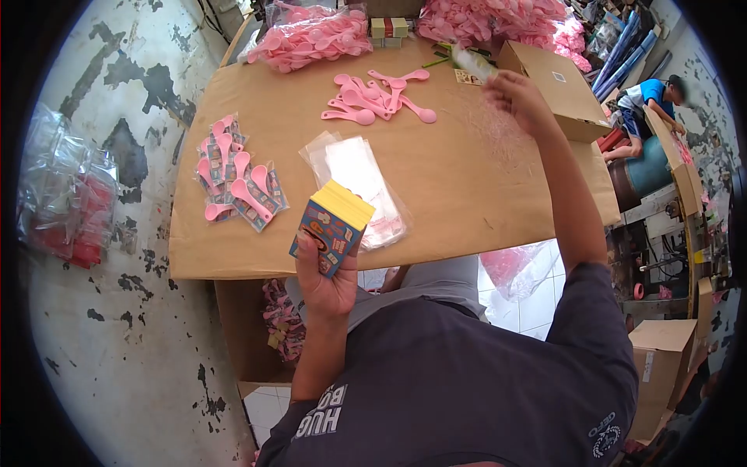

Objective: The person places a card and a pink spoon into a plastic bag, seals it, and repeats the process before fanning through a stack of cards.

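My left hand (327, 282) is wrapped round a stack of blue printed cards with yellow edges (333, 226), held above the table's front edge. Just beyond the stack lie clear plastic sleeves (359, 179). My right hand (513, 97) is raised over the back right of the table, its fingers closed on a blurred, whitish see-through thing (473, 64). Loose pink spoons (373, 97) lie in a pile at the middle back. On the left are several packed spoons with cards (240, 183).
Bags of pink spoons (311, 37) stand along the back of the brown table (467, 202). A cardboard box (556, 86) sits at the back right, near small stacked packs (389, 31). Another person (650, 101) is at the far right. A wall (101, 194) borders the left.
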A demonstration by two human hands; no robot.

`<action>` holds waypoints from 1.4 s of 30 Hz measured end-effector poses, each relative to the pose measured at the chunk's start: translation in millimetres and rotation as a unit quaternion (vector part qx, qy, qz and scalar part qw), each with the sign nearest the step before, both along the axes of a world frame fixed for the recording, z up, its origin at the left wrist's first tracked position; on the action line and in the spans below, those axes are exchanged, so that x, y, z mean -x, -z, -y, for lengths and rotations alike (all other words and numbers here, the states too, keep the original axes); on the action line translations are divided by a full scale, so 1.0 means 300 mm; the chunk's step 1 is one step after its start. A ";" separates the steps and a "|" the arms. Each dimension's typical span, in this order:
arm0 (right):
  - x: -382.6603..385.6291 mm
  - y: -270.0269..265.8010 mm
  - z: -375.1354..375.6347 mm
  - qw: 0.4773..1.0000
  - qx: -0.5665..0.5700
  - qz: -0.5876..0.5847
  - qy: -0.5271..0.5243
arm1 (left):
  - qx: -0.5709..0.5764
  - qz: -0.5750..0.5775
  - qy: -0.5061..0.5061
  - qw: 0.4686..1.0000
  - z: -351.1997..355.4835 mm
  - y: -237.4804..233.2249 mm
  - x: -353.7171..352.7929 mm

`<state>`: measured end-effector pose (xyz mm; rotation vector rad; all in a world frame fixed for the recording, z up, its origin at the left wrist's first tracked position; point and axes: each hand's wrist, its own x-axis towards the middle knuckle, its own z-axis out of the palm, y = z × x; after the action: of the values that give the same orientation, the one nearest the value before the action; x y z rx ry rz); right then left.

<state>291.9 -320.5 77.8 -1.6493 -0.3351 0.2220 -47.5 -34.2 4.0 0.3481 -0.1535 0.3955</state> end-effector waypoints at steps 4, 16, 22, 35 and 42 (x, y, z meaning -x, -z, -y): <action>-0.073 0.007 -0.014 0.988 -0.073 0.031 0.135 | -0.010 -0.075 -0.025 0.997 0.015 -0.001 0.012; 0.521 -0.008 -0.098 0.975 -0.126 0.177 -0.056 | -0.032 -0.126 -0.019 0.991 0.026 -0.025 -0.019; 0.704 0.047 -0.132 0.974 -0.193 0.077 -0.094 | -0.071 -0.131 -0.003 0.989 0.053 0.015 -0.060; 0.812 0.128 -0.312 0.964 -0.168 0.056 -0.199 | -0.481 -0.137 -0.226 0.836 0.149 -0.026 -0.050; 0.827 0.098 -0.296 0.957 -0.090 0.152 -0.231 | -0.564 0.021 -0.322 0.760 0.122 0.003 -0.091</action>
<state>43.9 -231.8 48.5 -1.4045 -0.9512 0.2772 -20.3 -70.9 3.2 1.6293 -0.3120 0.9832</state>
